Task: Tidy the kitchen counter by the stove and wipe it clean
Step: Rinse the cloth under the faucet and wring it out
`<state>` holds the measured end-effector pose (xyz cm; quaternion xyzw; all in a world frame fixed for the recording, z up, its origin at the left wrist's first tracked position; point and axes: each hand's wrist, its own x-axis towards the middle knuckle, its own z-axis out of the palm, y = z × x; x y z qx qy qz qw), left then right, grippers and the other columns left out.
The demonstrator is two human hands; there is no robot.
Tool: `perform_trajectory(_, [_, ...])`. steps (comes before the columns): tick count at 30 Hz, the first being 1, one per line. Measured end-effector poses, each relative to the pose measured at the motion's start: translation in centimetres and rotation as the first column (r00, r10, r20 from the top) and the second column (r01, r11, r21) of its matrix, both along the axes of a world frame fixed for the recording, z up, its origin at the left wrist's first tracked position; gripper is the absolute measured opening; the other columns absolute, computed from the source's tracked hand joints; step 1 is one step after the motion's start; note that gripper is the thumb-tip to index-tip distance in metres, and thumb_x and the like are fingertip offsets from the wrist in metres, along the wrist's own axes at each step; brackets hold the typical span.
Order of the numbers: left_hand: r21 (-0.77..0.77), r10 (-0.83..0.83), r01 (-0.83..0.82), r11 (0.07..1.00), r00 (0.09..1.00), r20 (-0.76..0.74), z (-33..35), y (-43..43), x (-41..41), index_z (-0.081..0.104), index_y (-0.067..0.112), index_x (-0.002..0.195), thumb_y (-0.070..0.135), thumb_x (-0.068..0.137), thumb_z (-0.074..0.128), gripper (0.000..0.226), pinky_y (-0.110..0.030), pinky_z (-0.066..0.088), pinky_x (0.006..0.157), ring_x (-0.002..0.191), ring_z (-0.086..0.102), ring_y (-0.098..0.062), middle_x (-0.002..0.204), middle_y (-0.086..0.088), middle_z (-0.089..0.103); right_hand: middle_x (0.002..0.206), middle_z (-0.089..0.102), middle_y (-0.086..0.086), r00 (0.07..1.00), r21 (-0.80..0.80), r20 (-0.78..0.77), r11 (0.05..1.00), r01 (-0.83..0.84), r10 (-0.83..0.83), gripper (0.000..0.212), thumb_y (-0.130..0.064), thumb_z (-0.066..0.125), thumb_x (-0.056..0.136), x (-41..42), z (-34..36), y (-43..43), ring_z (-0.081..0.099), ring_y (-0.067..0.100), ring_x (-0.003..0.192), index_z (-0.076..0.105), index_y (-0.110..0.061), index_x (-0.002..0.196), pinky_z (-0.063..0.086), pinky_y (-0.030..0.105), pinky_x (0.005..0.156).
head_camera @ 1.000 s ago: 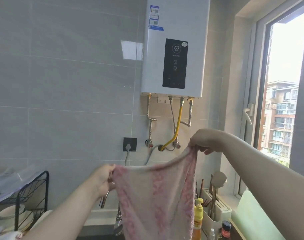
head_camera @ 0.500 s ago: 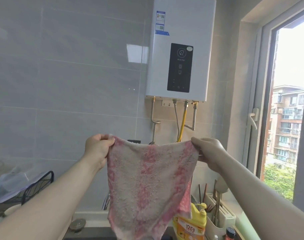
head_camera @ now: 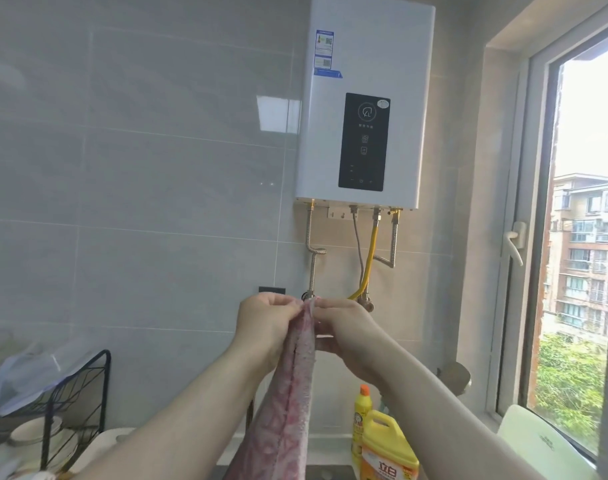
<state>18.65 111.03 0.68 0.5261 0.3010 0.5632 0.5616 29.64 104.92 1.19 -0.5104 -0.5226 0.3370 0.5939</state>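
The left hand (head_camera: 266, 323) and the right hand (head_camera: 344, 332) meet just below the middle of the view, raised in front of the grey tiled wall (head_camera: 157, 202). Each pinches the top edge of the cloth (head_camera: 293, 403), with fingers and thumb closed tight on the fabric. The hands are pressed close together, with only the cloth between them. The cloth is pink and white, doubled over on itself, and hangs straight down toward 6 o'clock until it runs off the bottom edge. At 12 o'clock from the hands a white heater (head_camera: 364, 98) is mounted on the wall, and a yellow hose (head_camera: 371, 251) drops from its underside. At 5 o'clock a yellow jug (head_camera: 387, 452) stands just beside a slim orange-capped bottle (head_camera: 361, 420). At 8 o'clock a black wire rack (head_camera: 77, 393) holds pale dishes. The window (head_camera: 586, 237) fills 3 o'clock, with a pale board (head_camera: 537, 441) leaning below it at 4 o'clock.
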Motion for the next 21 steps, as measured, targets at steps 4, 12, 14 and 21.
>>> perform_trajectory(4, [-0.078, -0.228, 0.245, 0.966, 0.956, 0.182, 0.6, -1.9, -0.9, 0.064, 0.001, 0.090, 0.001, 0.094, 0.047, 0.017, -0.033, 0.057, 0.059, 0.060, 0.069, -0.020, 0.075, -0.016, 0.072, 0.092, 0.072, 0.023, 0.997, 0.122, -0.067, 0.992, 0.040, -0.032, 0.019, -0.001, 0.055, 0.092, 0.3, -0.5, -0.1, 0.067, 0.030, 0.080, 0.073, 0.005, 0.096, 0.058, 0.038, 0.075])
perform_trajectory(12, [-0.053, -0.492, 0.501, 0.864, 0.862, 0.122, 1.0, -2.9, -2.2, 0.057, 0.006, 0.117, 0.016, 0.095, 0.029, 0.037, -0.035, 0.048, 0.076, 0.105, 0.065, -0.029, 0.108, -0.014, 0.073, 0.084, 0.073, 0.017, 0.979, 0.233, -0.110, 0.953, 0.195, -0.174, 0.018, -0.006, 0.063, 0.092, 1.0, -1.2, -0.7, 0.068, 0.028, 0.077, 0.078, -0.007, 0.082, 0.056, 0.043, 0.077])
perform_trajectory(14, [-0.029, -0.485, 0.493, 0.869, 0.863, 0.141, 0.7, -2.3, -2.0, 0.057, 0.003, 0.117, 0.011, 0.094, 0.029, 0.037, -0.035, 0.048, 0.082, 0.107, 0.063, -0.030, 0.108, -0.016, 0.072, 0.081, 0.071, 0.018, 0.966, 0.218, -0.198, 0.954, 0.207, -0.164, 0.022, -0.001, 0.060, 0.092, 1.1, -0.9, -0.7, 0.067, 0.027, 0.074, 0.076, -0.005, 0.078, 0.056, 0.038, 0.073])
perform_trajectory(21, [0.175, -0.266, 0.355, 0.918, 0.881, -0.391, -4.2, -0.2, -2.9, 0.061, 0.020, 0.124, 0.051, 0.059, 0.083, 0.075, -0.036, 0.046, 0.102, 0.113, 0.059, -0.011, 0.125, 0.001, 0.064, 0.075, 0.067, 0.015, 0.888, 0.253, -0.456, 0.965, 0.065, 0.060, 0.022, 0.003, 0.046, 0.097, 2.3, 0.0, -2.6, 0.064, 0.025, 0.068, 0.065, 0.000, 0.088, 0.054, 0.042, 0.077])
